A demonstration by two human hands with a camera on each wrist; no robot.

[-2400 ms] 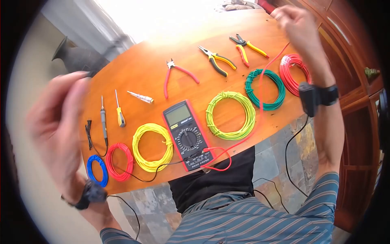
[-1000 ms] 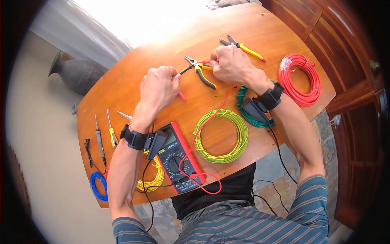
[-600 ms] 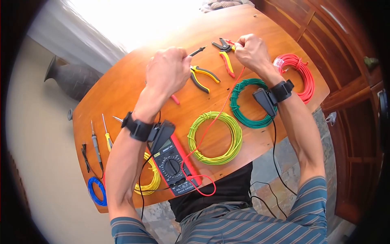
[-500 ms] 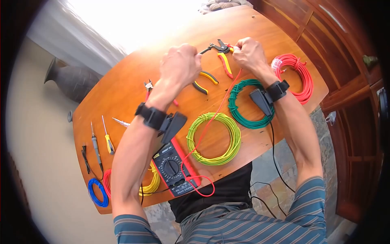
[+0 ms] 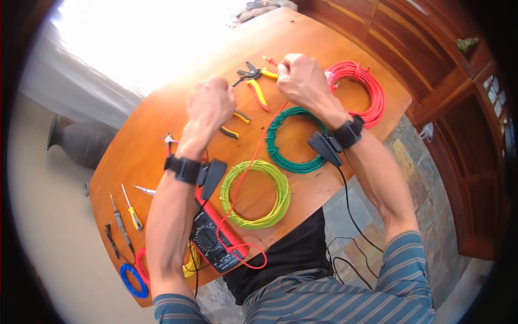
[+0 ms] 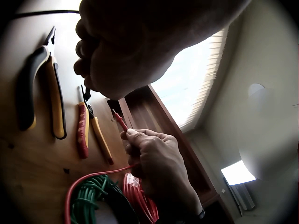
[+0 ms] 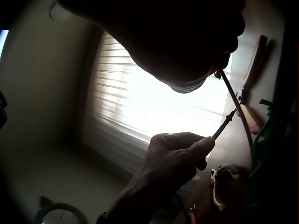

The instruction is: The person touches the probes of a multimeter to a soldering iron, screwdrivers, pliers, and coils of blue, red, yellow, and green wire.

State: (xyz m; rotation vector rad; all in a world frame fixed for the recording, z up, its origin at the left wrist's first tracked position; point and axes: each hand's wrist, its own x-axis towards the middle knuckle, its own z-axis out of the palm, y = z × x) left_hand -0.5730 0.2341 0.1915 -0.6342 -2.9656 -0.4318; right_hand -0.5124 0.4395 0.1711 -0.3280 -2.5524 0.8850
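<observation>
Both hands hold multimeter probes over the far part of the table. My left hand [image 5: 210, 105] pinches the black test probe [image 7: 223, 126], its tip close to the jaws of the wire strippers [image 5: 253, 83] in the head view. With my right hand [image 5: 305, 81] I grip the red test probe [image 6: 120, 120], which points up and left beside the strippers' yellow handle. The red lead [image 5: 253, 151] runs from that hand across a yellow-green wire coil to the multimeter [image 5: 213, 237] at the near edge. My left forearm partly hides the meter.
Long-nose pliers [image 5: 231, 132] lie by my left hand, cutters [image 5: 168, 139] farther left. Green [image 5: 278, 159], yellow-green [image 5: 226, 202] and red [image 5: 377, 102] coils line the right side. A screwdriver [image 5: 135, 218], soldering iron [image 5: 121, 227] and blue coil [image 5: 127, 281] sit at left.
My hands have come from wide apart to close together, passing over the pliers to the wire strippers. The red probe tip has lifted away from the strippers. The head view has turned rightward.
</observation>
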